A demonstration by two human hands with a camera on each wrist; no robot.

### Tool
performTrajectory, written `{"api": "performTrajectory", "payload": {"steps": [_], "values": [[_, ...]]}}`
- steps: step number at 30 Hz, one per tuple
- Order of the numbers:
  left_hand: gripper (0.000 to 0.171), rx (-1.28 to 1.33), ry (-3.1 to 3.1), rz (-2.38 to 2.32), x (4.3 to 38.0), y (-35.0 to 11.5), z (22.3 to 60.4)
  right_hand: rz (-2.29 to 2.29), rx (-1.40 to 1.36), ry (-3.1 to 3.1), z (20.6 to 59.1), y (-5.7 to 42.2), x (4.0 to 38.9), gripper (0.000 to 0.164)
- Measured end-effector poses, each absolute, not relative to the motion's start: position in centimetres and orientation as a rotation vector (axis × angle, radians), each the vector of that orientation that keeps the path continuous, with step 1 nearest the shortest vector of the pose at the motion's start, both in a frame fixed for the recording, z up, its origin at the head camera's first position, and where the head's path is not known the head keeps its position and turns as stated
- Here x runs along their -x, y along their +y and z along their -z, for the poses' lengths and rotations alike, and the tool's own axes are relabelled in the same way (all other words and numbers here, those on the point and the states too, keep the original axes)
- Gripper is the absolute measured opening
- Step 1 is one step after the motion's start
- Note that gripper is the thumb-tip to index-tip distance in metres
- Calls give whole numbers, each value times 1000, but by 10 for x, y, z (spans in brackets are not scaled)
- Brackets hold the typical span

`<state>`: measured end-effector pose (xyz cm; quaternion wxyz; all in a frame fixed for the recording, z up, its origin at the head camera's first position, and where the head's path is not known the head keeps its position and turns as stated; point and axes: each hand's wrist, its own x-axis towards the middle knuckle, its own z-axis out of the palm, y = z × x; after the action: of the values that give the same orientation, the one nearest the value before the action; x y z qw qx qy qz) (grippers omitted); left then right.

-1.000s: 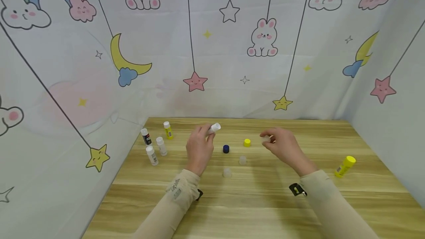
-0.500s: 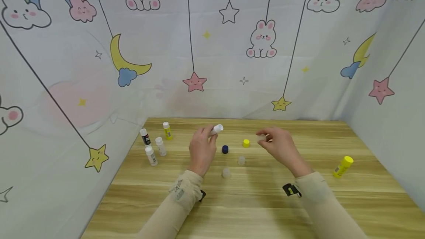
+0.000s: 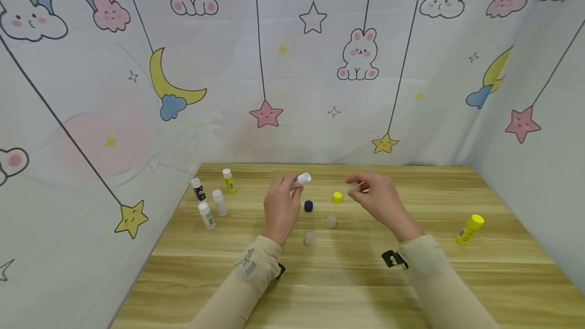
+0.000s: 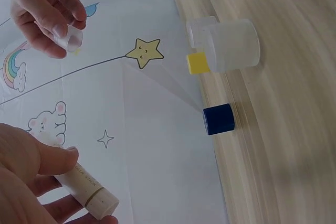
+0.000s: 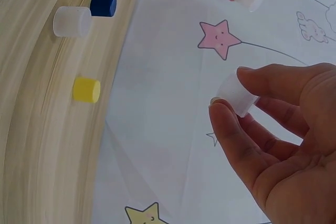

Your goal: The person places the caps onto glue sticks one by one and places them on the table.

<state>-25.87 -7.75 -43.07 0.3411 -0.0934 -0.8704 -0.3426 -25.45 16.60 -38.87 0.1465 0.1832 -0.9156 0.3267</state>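
Observation:
My left hand (image 3: 281, 209) grips a white glue stick (image 3: 302, 180) above the table, tilted with its uncapped end toward the right. Lettering shows on its barrel in the left wrist view. Across from it, my right hand (image 3: 381, 198) pinches a translucent cap (image 5: 239, 95) between thumb and fingers, also in the air. A gap separates cap and glue stick. Below them on the table are a dark blue cap (image 3: 308, 206), a yellow cap (image 3: 337, 197) and two translucent caps, one farther back (image 3: 331, 221) and one nearer (image 3: 310, 238).
At the table's left stand several glue sticks: a dark-labelled one (image 3: 198, 190), a yellow-labelled one (image 3: 229, 181) and two white ones, including the nearest white stick (image 3: 206, 216). A yellow glue stick (image 3: 470, 229) stands at the right. A printed curtain (image 3: 292, 136) hangs behind.
My hands have drawn closer together: the left has moved right with the glue stick, the right has moved left with the cap. The things on the table stay put.

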Motion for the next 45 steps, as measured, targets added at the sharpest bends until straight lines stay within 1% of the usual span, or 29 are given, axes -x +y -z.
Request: {"api": "performTrajectory", "payload": {"steps": [20, 45], "values": [[33, 341, -2269, 840, 251, -63, 436, -1017, -573, -2559, 389, 150, 254, 26], [28, 386, -2290, 776, 246, -53, 442, -1052, -636, -2519, 388, 137, 255, 23]]}}
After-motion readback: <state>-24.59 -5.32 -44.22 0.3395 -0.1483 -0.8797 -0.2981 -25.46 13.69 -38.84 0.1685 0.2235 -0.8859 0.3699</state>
